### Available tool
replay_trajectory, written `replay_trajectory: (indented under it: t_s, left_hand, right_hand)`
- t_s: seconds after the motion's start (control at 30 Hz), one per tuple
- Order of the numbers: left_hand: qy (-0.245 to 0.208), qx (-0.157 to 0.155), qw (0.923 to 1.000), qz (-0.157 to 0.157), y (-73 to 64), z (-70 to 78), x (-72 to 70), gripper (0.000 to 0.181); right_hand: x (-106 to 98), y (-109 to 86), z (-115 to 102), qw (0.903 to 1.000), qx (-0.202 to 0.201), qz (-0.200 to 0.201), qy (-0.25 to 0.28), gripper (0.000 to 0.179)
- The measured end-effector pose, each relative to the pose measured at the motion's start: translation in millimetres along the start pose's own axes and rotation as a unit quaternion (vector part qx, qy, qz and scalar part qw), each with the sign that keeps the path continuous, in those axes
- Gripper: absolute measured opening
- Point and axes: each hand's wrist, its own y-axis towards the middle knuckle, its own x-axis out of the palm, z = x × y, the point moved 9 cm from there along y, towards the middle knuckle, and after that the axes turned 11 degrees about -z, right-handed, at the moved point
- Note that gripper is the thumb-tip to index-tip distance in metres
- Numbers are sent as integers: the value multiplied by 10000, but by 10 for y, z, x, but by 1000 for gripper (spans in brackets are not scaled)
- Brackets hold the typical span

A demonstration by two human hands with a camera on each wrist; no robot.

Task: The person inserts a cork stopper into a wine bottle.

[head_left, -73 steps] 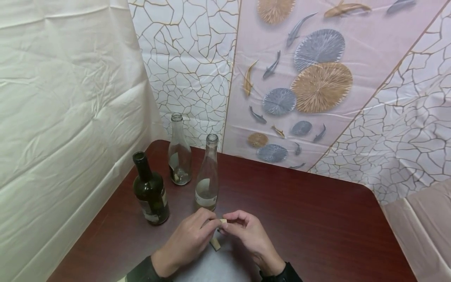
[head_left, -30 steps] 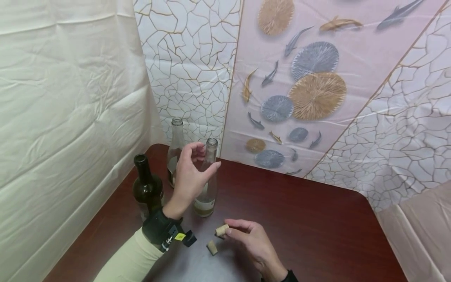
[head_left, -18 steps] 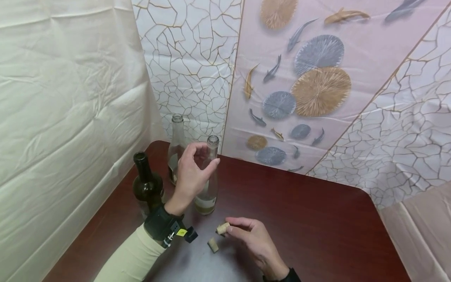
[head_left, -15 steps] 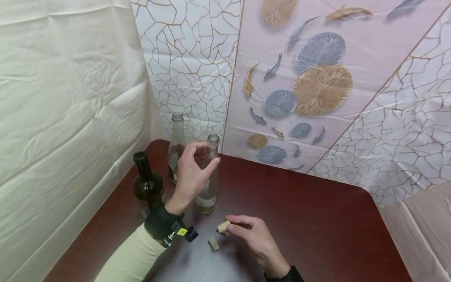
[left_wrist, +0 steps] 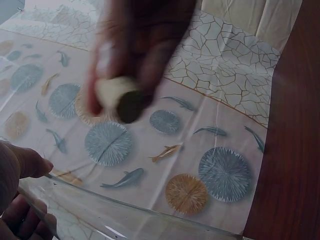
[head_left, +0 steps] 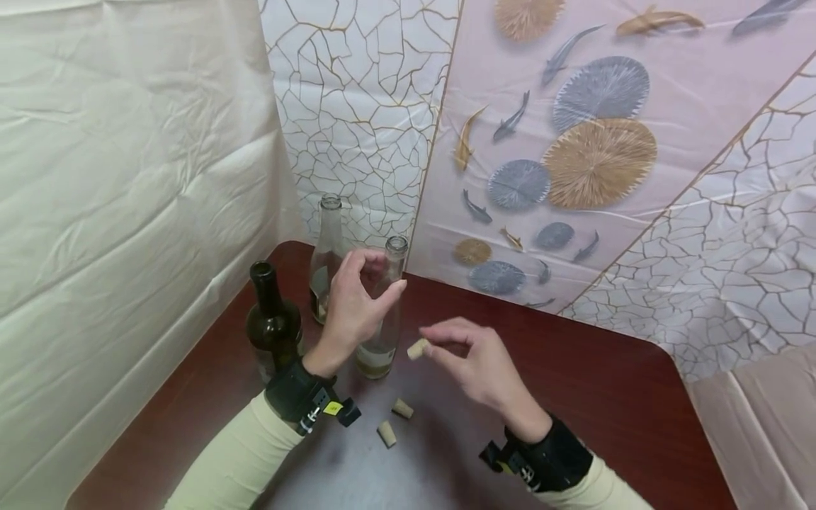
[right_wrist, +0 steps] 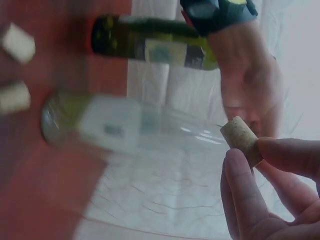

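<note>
My left hand (head_left: 357,301) grips the neck of an uncapped clear glass bottle (head_left: 384,340), its thumb on the near side and its fingers partly behind the glass. Between thumb and fingertips, my right hand (head_left: 484,365) pinches a pale cork (head_left: 417,348) in the air, to the right of that bottle and below its mouth. The left wrist view has the held cork (left_wrist: 116,95) blurred, above the glass neck (left_wrist: 125,212). In the right wrist view the cork (right_wrist: 241,140) shows clearly, tilted. Two loose corks, a farther one (head_left: 402,408) and a nearer one (head_left: 386,433), lie on the table.
A dark green bottle (head_left: 274,326) stands left of my left forearm, open at the top. Behind my left hand is another clear bottle (head_left: 328,241), partly hidden. The dark red table (head_left: 574,361) meets patterned cloth (head_left: 510,234) at the back and a cream cloth wall (head_left: 146,212) at left.
My right hand has risen from the table and moved forward with a cork, leaving two corks lying there. Earlier my left hand went from the corks to the bottle neck, where it stays.
</note>
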Motion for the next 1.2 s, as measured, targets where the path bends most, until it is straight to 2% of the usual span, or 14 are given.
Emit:
replay_trajectory:
  t_s: [0.07,0.17,0.33,0.43,0.6,0.97,1.2]
  left_hand:
    - [2,-17,10000,-4,11,-1,-6,37]
    - [42,-31,10000,-1,20,-3,-11,37]
    - [68,-7,10000,-54,17,-6,-3,36]
    - [59,10,9999,-87,11,-10,1,36]
    - [3,54,10000,-53,12,-8,-6,35]
    - [-26,104,9999,9,28,10,3,36]
    - [-4,-5,9999,-110,1,-7,44,37]
  right_hand:
    - [-95,100,-173,9985,-331,-5,-445,20]
    - [-204,240,-379,9945,-599,-116,-847,21]
    - [-285,425,-579,9865,-694,-520,-1385,21]
    - [-315,497,-661,9778,-758,-703,-1824,21]
    - [-430,594,-845,9641,-1010,-710,-2352,20]
    - [-643,770,-1197,9493,-1327,-654,-2775,21]
    - [-705,880,-1304,9484,-1206,-631,-2862,22]
